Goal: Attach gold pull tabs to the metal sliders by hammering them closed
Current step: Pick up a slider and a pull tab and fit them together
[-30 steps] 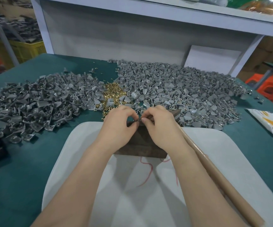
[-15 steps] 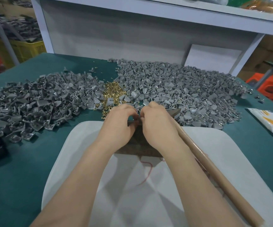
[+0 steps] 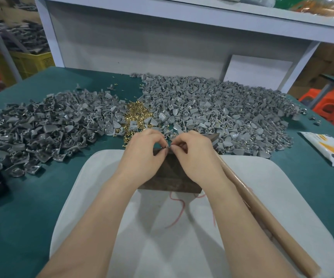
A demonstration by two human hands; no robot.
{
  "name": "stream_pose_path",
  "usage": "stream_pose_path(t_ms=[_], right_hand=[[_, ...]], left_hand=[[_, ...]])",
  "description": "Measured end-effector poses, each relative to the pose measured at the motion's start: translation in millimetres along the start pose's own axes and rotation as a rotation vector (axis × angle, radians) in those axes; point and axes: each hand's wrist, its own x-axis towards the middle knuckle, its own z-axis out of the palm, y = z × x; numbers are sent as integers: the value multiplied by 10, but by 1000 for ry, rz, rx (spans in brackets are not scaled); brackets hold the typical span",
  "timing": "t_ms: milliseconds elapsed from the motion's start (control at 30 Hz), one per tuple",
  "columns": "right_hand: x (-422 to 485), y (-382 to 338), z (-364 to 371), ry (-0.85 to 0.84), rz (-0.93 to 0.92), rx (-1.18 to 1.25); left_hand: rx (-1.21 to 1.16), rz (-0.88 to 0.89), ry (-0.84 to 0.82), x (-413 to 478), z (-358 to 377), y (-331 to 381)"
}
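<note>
Hands: left hand [image 3: 142, 155] & right hand [image 3: 195, 155] pinch small part [image 3: 168, 150] together. Risk: poor seating, part drops btwn hands.

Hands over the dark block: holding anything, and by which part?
The left hand and right hand pinch a small part between fingertips above the dark block; it is too hidden to tell what, or where.

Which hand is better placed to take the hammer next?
Probably the right hand: the hammer handle lies beside its forearm. The left hand, also pinching the small part, is across the block.
</note>
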Motion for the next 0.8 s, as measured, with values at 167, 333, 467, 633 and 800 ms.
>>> stream_pose_path(t_ms=[167, 333, 467, 633, 800], right_hand=[[11, -58, 4, -9, -50, -159], [72, -114, -36, -61, -59, -272], [136, -148, -46, -80, -56, -401], [191, -195, -73, -122, -38, -459], [230, -199, -73, -146, -50, -459]], left_hand=[[2, 27, 12, -4, -4, 13], [6, 40, -5, -3, -3, 6], [-2, 47, -16, -6, -8, 10], [-9, 49, -19, -6, -8, 19], [-17, 48, -23, -7, -7, 25]])
